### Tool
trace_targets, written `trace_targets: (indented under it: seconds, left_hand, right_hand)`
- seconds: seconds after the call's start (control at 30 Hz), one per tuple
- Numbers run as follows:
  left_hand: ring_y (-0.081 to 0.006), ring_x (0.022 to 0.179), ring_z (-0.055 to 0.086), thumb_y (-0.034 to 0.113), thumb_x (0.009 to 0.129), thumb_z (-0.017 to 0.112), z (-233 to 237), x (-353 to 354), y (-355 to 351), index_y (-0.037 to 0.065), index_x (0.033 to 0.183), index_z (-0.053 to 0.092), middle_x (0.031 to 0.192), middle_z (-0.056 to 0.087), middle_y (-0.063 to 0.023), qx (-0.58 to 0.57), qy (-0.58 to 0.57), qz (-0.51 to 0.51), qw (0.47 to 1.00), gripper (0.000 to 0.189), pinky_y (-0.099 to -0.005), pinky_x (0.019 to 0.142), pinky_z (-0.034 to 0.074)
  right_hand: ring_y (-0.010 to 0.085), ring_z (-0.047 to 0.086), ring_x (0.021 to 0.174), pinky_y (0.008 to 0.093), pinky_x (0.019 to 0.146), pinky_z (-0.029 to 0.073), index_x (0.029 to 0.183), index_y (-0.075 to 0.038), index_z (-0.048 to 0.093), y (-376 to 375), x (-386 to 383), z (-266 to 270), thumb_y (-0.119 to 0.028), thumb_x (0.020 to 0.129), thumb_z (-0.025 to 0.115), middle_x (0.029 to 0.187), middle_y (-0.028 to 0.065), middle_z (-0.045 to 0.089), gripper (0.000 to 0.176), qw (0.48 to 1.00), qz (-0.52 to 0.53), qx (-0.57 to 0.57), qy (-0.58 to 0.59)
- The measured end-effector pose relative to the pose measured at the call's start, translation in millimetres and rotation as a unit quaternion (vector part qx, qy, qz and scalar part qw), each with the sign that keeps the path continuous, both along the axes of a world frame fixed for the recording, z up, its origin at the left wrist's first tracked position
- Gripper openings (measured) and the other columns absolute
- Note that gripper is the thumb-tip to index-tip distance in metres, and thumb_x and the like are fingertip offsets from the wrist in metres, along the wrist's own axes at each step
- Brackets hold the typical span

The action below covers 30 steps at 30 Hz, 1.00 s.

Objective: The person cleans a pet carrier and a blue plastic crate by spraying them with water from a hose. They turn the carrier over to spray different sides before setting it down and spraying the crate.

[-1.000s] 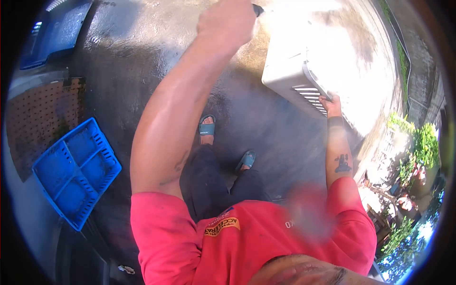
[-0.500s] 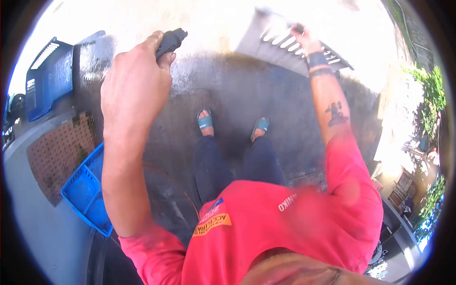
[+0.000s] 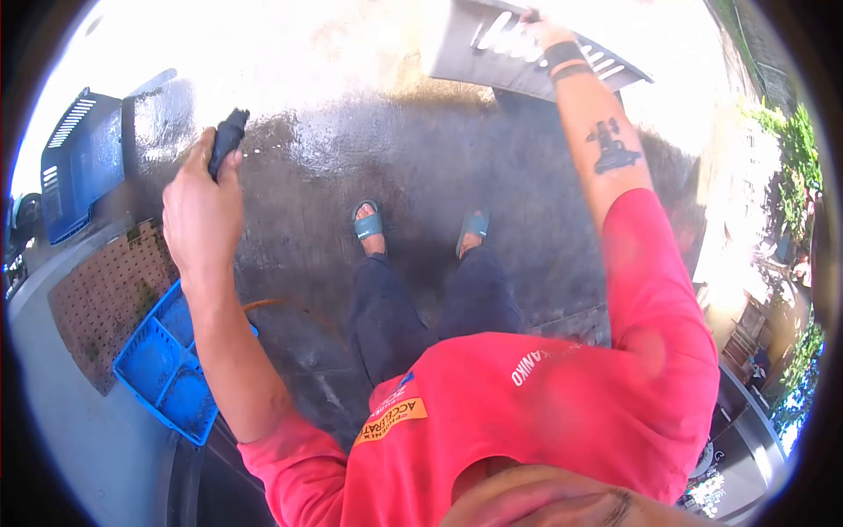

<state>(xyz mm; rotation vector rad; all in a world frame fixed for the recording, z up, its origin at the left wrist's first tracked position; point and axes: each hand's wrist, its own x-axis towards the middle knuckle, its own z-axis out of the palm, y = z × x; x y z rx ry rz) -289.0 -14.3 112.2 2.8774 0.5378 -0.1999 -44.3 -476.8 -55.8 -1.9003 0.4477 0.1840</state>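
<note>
My left hand (image 3: 202,211) is out at the left, closed round a short black nozzle-like piece (image 3: 229,140) with a notched tip; its exact kind is not plain. At the far upper right, my right hand (image 3: 546,32) is closed at the slotted part of a grey panel (image 3: 474,53). The panel leans at a slant over the wet floor (image 3: 334,158). Strong glare washes out its upper part and blurs the fingers there.
A blue slotted panel (image 3: 83,167) stands upright at the left. Below it are a brown perforated board (image 3: 110,294) and a blue divided basket (image 3: 145,356). Part of an orange hose (image 3: 263,303) lies near my left forearm. Plants (image 3: 795,167) grow at the right edge.
My left hand has moved left and lower with the black piece, whose tip now points more upward. My right hand and the grey panel have shifted farther up and slightly left.
</note>
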Motion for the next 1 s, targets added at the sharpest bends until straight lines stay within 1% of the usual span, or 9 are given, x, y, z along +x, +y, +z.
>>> trace_targets:
  seconds: [0.17, 0.3, 0.43, 0.53, 0.63, 0.77, 0.83, 0.9, 1.0]
  left_hand:
    - [-0.0418, 0.092, 0.064, 0.025, 0.090, 0.063, -6, -33, 13, 0.012, 0.130, 0.059, 0.099, 0.067, -0.0234, -0.009, 0.014, 0.021, 1.000, 0.043, -0.0491, 0.078, 0.049]
    - [-0.0418, 0.087, 0.065, 0.021, 0.089, 0.065, -5, -54, 16, 0.010, 0.130, 0.058, 0.095, 0.068, -0.0236, 0.004, 0.002, 0.033, 0.999, 0.043, -0.0481, 0.075, 0.048]
    - [-0.0409, 0.084, 0.065, 0.012, 0.087, 0.066, -11, -64, 10, 0.005, 0.130, 0.057, 0.096, 0.067, -0.0253, -0.025, -0.012, 0.025, 0.999, 0.045, -0.0448, 0.072, 0.048]
    - [-0.0403, 0.080, 0.064, 0.011, 0.086, 0.067, -28, -80, -10, 0.005, 0.132, 0.056, 0.096, 0.067, -0.0251, -0.058, -0.020, -0.001, 0.998, 0.047, -0.0449, 0.071, 0.048]
    - [-0.0410, 0.078, 0.064, 0.013, 0.086, 0.068, -45, -98, -42, 0.006, 0.134, 0.054, 0.091, 0.066, -0.0248, -0.045, -0.008, -0.054, 0.997, 0.050, -0.0458, 0.069, 0.048]
    - [-0.0417, 0.076, 0.062, 0.023, 0.089, 0.065, -50, -104, -96, 0.013, 0.135, 0.054, 0.082, 0.063, -0.0221, 0.017, 0.010, -0.045, 0.999, 0.049, -0.0492, 0.068, 0.048]
    - [-0.0420, 0.078, 0.063, 0.026, 0.090, 0.063, -46, -99, -114, 0.014, 0.136, 0.053, 0.084, 0.064, -0.0226, 0.029, 0.027, -0.025, 0.999, 0.048, -0.0500, 0.070, 0.048]
    - [-0.0420, 0.082, 0.063, 0.027, 0.091, 0.062, -44, -95, -135, 0.013, 0.137, 0.052, 0.088, 0.065, -0.0233, 0.033, 0.037, -0.023, 0.999, 0.048, -0.0504, 0.072, 0.049]
    - [-0.0415, 0.090, 0.064, 0.027, 0.091, 0.061, -12, -89, -191, 0.010, 0.136, 0.052, 0.096, 0.067, -0.0249, 0.048, 0.076, -0.026, 0.996, 0.049, -0.0495, 0.077, 0.050]
  right_hand:
    - [0.0155, 0.044, 0.043, 0.0270, 0.036, 0.037, 0.103, 0.000, 0.060, 74, -11, -178, -0.012, 0.094, 0.041, 0.066, 0.0129, 0.052, 0.024, 0.888, -0.328, 0.306, 0.095]
    - [0.0119, 0.049, 0.057, 0.0197, 0.039, 0.037, 0.100, -0.012, 0.057, 172, -83, -176, 0.003, 0.078, 0.069, 0.086, 0.0065, 0.055, 0.029, 0.745, -0.498, 0.413, 0.162]
    - [0.0118, 0.053, 0.075, 0.0270, 0.060, 0.044, 0.100, -0.019, 0.060, 208, -144, -269, -0.025, 0.086, 0.071, 0.089, -0.0004, 0.060, 0.019, 0.653, -0.416, 0.609, 0.172]
    - [0.0137, 0.056, 0.082, 0.0330, 0.065, 0.046, 0.105, -0.017, 0.062, 236, -182, -278, -0.028, 0.084, 0.073, 0.092, 0.0021, 0.060, 0.026, 0.730, -0.397, 0.525, 0.183]
    - [0.0175, 0.059, 0.093, 0.0397, 0.070, 0.048, 0.127, -0.011, 0.051, 215, -216, -287, -0.029, 0.085, 0.073, 0.103, 0.0085, 0.061, 0.051, 0.892, -0.068, 0.378, 0.238]
    - [0.0213, 0.063, 0.098, 0.0413, 0.075, 0.050, 0.144, -0.008, 0.018, 113, -263, -252, -0.029, 0.084, 0.075, 0.122, 0.0173, 0.057, 0.085, 0.891, -0.112, 0.368, 0.240]
    - [0.0190, 0.063, 0.092, 0.0391, 0.072, 0.050, 0.140, -0.009, 0.026, 70, -282, -231, -0.028, 0.083, 0.076, 0.117, 0.0122, 0.061, 0.078, 0.925, -0.130, 0.286, 0.214]
    - [0.0285, 0.064, 0.104, 0.0421, 0.084, 0.051, 0.134, -0.004, 0.041, -25, -333, -323, -0.033, 0.081, 0.076, 0.119, 0.0173, 0.063, 0.070, 0.982, 0.038, 0.053, 0.179]
    - [0.0359, 0.058, 0.116, 0.0425, 0.097, 0.048, 0.128, 0.000, 0.053, -134, -410, -215, -0.033, 0.080, 0.072, 0.122, 0.0226, 0.061, 0.061, 0.908, 0.218, -0.207, 0.292]
